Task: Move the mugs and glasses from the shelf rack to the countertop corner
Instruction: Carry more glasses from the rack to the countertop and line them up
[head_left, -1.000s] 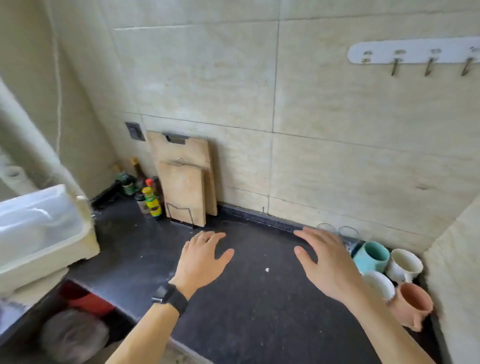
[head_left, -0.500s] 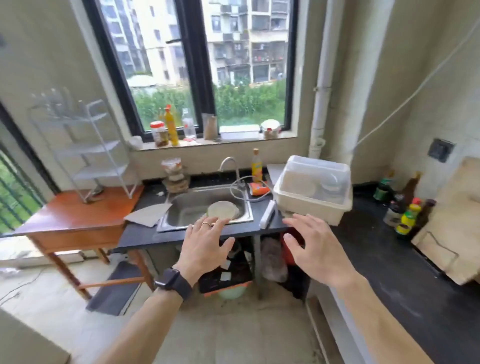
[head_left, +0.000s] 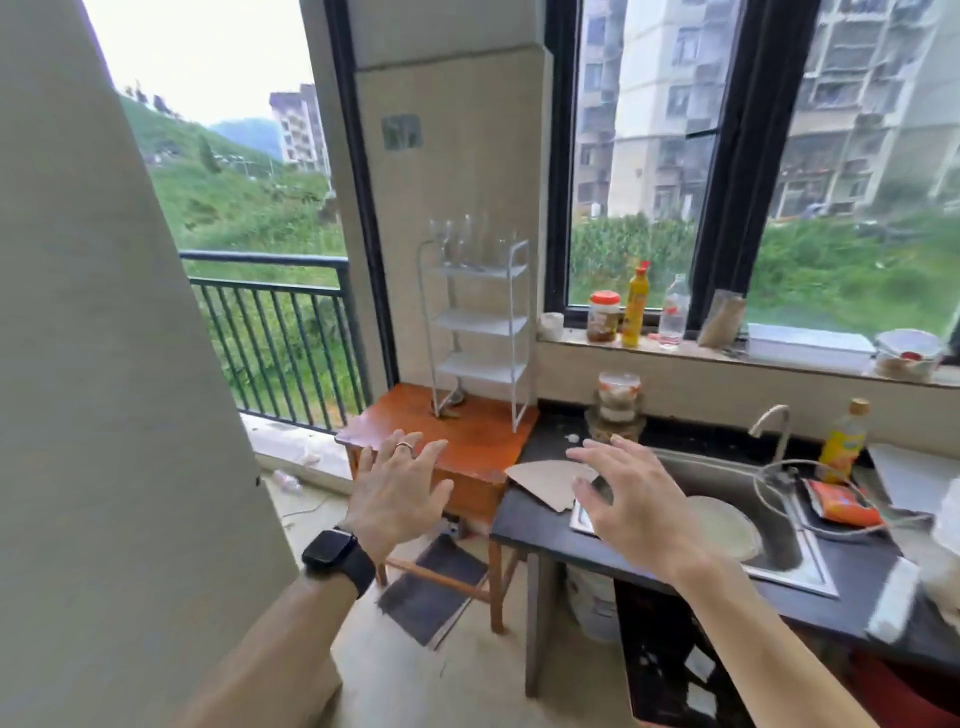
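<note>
the glasses (head_left: 464, 240) stood on the top tier of the white shelf rack (head_left: 478, 325), which sat on the orange wooden table (head_left: 457, 439) against the tiled pillar; how many there were was too blurred to tell, and the lower tiers looked bare. half a second before, the rack had been small and far off at the left edge; by this moment it stood near the middle of the view and much larger, while the dish box and the bottles on the right counter had gone out of sight. the left hand (head_left: 397, 491) hovered over the table's near edge, fingers spread and holding nothing, a ring and a black watch (head_left: 337, 558) on it. the right hand (head_left: 631, 506) hung over the sink (head_left: 727, 519) edge, fingers apart and empty, as before
</note>
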